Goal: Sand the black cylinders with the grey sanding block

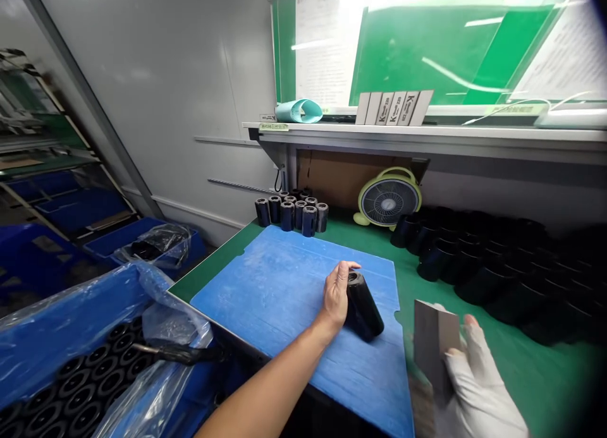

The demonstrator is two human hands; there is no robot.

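A: "Where was the piece in hand?"

B: "Black cylinder (364, 308), over the blue sheet (289, 286) on the green worktop (535, 368). It was tilted; whether its low end touched the sheet, I couldn't tell."

A: "And the hands?"

B: "Left hand (336, 294) bare, curled against the cylinder's upper side, thumb not clearly seen. Right hand (478, 368) in a white covering, fingertips showing, closed on a grey block (435, 346) just past the sheet's right edge. Block and cylinder were apart."

A: "How far along, then?"

B: "1 piece in hand, part-way at best, by my judgement. No contact from the block at that moment."

A: "Count of the others?"

B: "3 lots. At least 8 cylinders stood upright in a small group (309, 220) at the far left corner. A much larger dark group (497, 267) filled the right side, too dim to count. More ring-ended pieces (78, 384) sat in the plastic-lined blue bin (90, 299)."

A: "Which were done, which were left?"

B: "Couldn't tell. No mark separated finished from unfinished. The small group's rims looked brighter, possibly just the light. Only the held piece was plainly being handled."
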